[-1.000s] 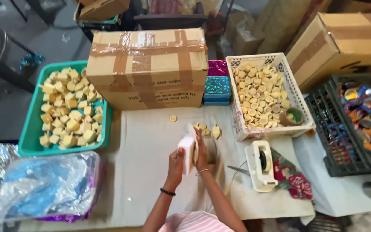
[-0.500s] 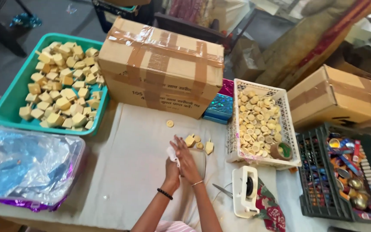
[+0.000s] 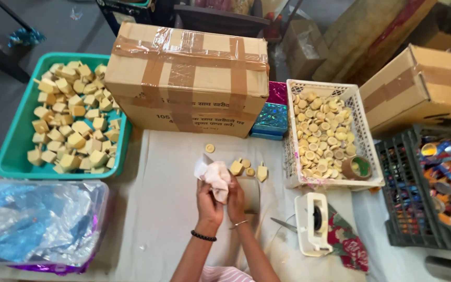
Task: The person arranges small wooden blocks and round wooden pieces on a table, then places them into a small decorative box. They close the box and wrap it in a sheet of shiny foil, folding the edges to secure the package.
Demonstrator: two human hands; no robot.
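My left hand (image 3: 208, 202) and my right hand (image 3: 236, 201) are pressed together over the middle of the cloth-covered table (image 3: 168, 209), both closed on a crumpled pale pink cloth (image 3: 214, 177). A black band sits on my left wrist and a thin bangle on my right. Just beyond my fingers lie a few small beige wooden pieces (image 3: 247, 168) and one round disc (image 3: 210, 148). Whatever is inside the cloth is hidden.
A taped cardboard box (image 3: 189, 78) stands behind. A green tray (image 3: 14, 151) of beige blocks is at left, a white basket (image 3: 364, 162) of round discs at right, a black crate (image 3: 403, 209) far right. A white tape dispenser (image 3: 313, 222), scissors (image 3: 284, 224) and a plastic bag (image 3: 32, 224) lie near.
The view has tilted and closed in on the table. My hands have stayed together at the table's middle, and the pale cloth is now bunched between them.
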